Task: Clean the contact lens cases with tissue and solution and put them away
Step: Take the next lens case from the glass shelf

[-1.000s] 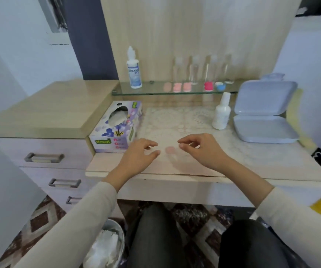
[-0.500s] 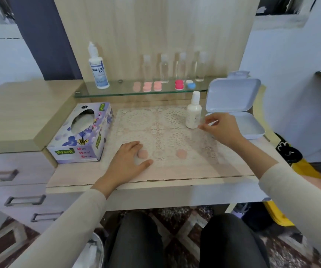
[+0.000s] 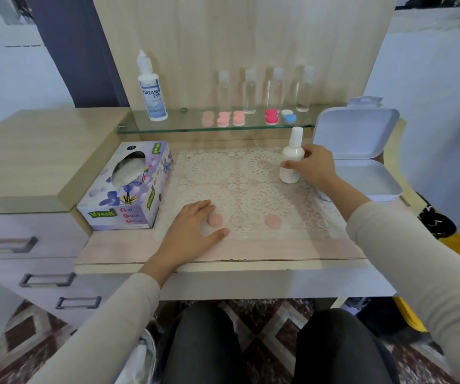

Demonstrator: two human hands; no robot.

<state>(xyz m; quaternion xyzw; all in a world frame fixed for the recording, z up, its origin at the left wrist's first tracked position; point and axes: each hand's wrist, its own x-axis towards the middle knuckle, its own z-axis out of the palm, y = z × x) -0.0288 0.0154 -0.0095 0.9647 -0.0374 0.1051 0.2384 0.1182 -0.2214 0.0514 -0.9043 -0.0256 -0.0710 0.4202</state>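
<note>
- Left hand (image 3: 193, 228): lies relaxed on the lace mat (image 3: 223, 173), grasping nothing. One pink lens case (image 3: 215, 218) sits between its thumb and forefinger, a second pink case (image 3: 273, 220) further right. Risk: a careless sweep knocks either off the near edge.
- Right hand (image 3: 313, 164): wrapped round a small white bottle (image 3: 292, 159), no label readable. Risk: an over-squeeze soaks the mat.
- Left of the resting hand: tissue box (image 3: 129, 187), "Mysoft Soft Facial Tissue".
- Beyond, on the shelf: large bottle (image 3: 152, 90), "DREAM EYE".

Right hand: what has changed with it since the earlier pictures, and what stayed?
The right hand moved from the middle of the mat to the right and now grips the small white bottle, which stands in the same place. The left hand stays flat on the mat beside a pink cap; the tissue box and open box have not moved.
</note>
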